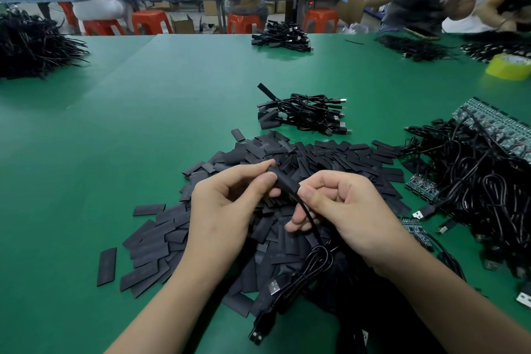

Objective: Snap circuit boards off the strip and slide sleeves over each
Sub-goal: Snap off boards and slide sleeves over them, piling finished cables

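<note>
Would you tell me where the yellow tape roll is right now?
In the head view, the yellow tape roll sits far right on the green table, beyond the strip of circuit boards.

Black sleeve heap (330, 152): one, pieces past counting. Beyond heap: two USB cable bundles (304, 115). Right of heap: one yellow tape roll (508, 66).

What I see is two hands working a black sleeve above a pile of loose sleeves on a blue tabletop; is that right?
Not quite: the tabletop is green, not blue, as the head view shows. The left hand and right hand do work a black sleeve above the pile of loose sleeves.
</note>
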